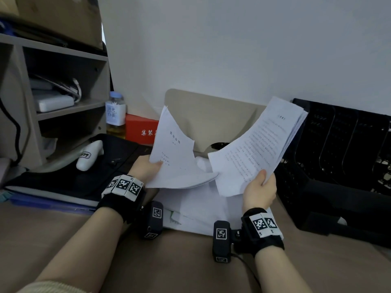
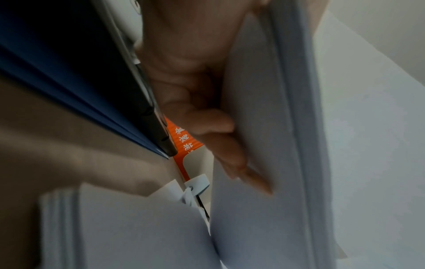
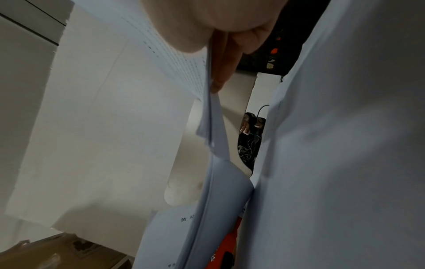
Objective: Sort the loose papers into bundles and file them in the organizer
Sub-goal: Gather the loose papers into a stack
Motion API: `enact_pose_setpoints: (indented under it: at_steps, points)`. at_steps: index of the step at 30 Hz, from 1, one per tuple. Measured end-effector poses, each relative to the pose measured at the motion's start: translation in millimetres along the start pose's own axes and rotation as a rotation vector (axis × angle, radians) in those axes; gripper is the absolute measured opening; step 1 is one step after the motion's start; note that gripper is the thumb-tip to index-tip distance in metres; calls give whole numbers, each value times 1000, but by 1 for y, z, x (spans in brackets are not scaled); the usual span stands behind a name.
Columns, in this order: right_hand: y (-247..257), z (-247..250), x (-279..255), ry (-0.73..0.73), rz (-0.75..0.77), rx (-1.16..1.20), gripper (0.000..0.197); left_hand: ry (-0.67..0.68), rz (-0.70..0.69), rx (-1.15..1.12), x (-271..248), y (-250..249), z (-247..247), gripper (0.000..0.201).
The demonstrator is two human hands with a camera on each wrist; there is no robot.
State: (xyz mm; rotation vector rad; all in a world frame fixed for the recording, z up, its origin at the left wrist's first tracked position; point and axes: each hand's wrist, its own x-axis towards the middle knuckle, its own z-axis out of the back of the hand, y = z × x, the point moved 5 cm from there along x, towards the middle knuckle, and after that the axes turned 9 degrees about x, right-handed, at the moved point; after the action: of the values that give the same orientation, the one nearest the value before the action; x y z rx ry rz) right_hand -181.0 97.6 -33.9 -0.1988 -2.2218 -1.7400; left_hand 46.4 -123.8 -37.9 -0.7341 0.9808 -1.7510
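Observation:
My left hand [image 1: 148, 169] pinches a thin bundle of white printed papers [image 1: 172, 149] at its lower left corner, lifted and curling above the desk. In the left wrist view my fingers [image 2: 220, 145] lie behind that bundle [image 2: 271, 127]. My right hand [image 1: 259, 188] grips a thicker stack of printed sheets [image 1: 256, 146] at its bottom edge, thumb on top; the stack fans up toward the right. In the right wrist view that stack [image 3: 142, 76] runs under my fingers [image 3: 223, 60]. More loose white papers [image 1: 196, 208] lie on the desk under both hands. The black mesh organizer [image 1: 338, 144] stands at the right.
A beige shelf unit [image 1: 63, 106] stands at the left, with a tea bottle [image 1: 115, 115] and a red box [image 1: 140, 129] beside it. A black folder [image 1: 69, 176] with a white object [image 1: 88, 155] on it lies at left. A beige board [image 1: 211, 115] leans on the wall.

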Motion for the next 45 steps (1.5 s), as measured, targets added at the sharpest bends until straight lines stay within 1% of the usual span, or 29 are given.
enact_pose_setpoints:
  at_steps: [2, 4, 5, 6, 7, 9, 10, 11, 13, 15, 16, 19, 20, 24, 27, 28, 30, 31, 33, 35, 37, 38, 39, 40, 41, 42, 45]
  points:
    - [3, 2, -2, -49, 21, 64, 33, -16, -27, 3, -2, -4, 3, 33]
    - [6, 3, -5, -94, 36, 191, 30, -22, -54, 9, -4, -7, 6, 29]
    - [6, 2, -5, -96, 29, 263, 26, -22, -66, 14, -5, -9, 7, 27]
    - [8, -1, -6, -65, 10, 322, 22, -20, -80, 7, -6, -10, 8, 27]
    - [8, -5, -7, 0, -17, 361, 21, -15, -94, -11, -7, -12, 8, 30]
    - [8, -18, -11, 174, -84, 382, 29, 6, -110, -84, -10, -14, 5, 34]
    - [9, -24, -14, 247, -120, 371, 31, 13, -117, -114, -12, -15, 4, 32]
    - [9, -28, -17, 309, -152, 348, 29, 20, -121, -118, -13, -16, 2, 26]
    - [7, -35, -22, 420, -218, 302, 18, 58, -147, -126, -15, -18, 1, 12]
    - [3, -39, -26, 515, -285, 238, 13, 135, -158, -240, -17, -20, 2, 9]
    - [1, -40, -28, 560, -309, 200, 14, 161, -152, -273, -18, -21, 3, 12]
    - [-1, -41, -34, 630, -383, 173, 14, 201, -164, -281, -21, -25, 2, 17]
    - [-1, -41, -35, 628, -395, 174, 14, 209, -173, -265, -23, -27, 2, 23]
    - [3, -39, -36, 565, -403, 234, 14, 180, -193, -192, -26, -34, 2, 65]
    - [3, -37, -35, 531, -415, 264, 13, 202, -175, -242, -26, -34, 0, 87]
    - [2, -37, -35, 525, -425, 274, 13, 210, -167, -259, -26, -34, -2, 87]
    - [2, -37, -35, 521, -435, 293, 14, 154, -145, -220, -25, -35, -1, 76]
    - [3, -38, -35, 522, -434, 304, 14, 130, -149, -198, -24, -37, 1, 71]
    - [3, -38, -34, 522, -428, 310, 13, 129, -192, -187, -25, -40, 1, 60]
    - [3, -38, -33, 521, -414, 316, 13, 138, -193, -240, -21, -34, -2, 45]
    - [4, -38, -33, 513, -395, 340, 11, 148, -113, -372, -18, -28, -4, 38]
    - [4, -38, -32, 507, -380, 358, 11, 183, -88, -418, -19, -26, -4, 38]
    - [4, -38, -32, 497, -360, 376, 12, 262, -75, -460, -20, -29, -7, 49]
    - [4, -37, -32, 485, -334, 386, 12, 343, -67, -481, -20, -32, -10, 67]
    - [4, -37, -31, 468, -308, 385, 11, 398, -71, -480, -23, -36, -10, 80]
    - [4, -37, -31, 452, -288, 385, 12, 422, -88, -474, -26, -41, -8, 85]
    - [7, -35, -28, 411, -215, 404, 16, 391, -211, -357, -30, -47, -4, 75]
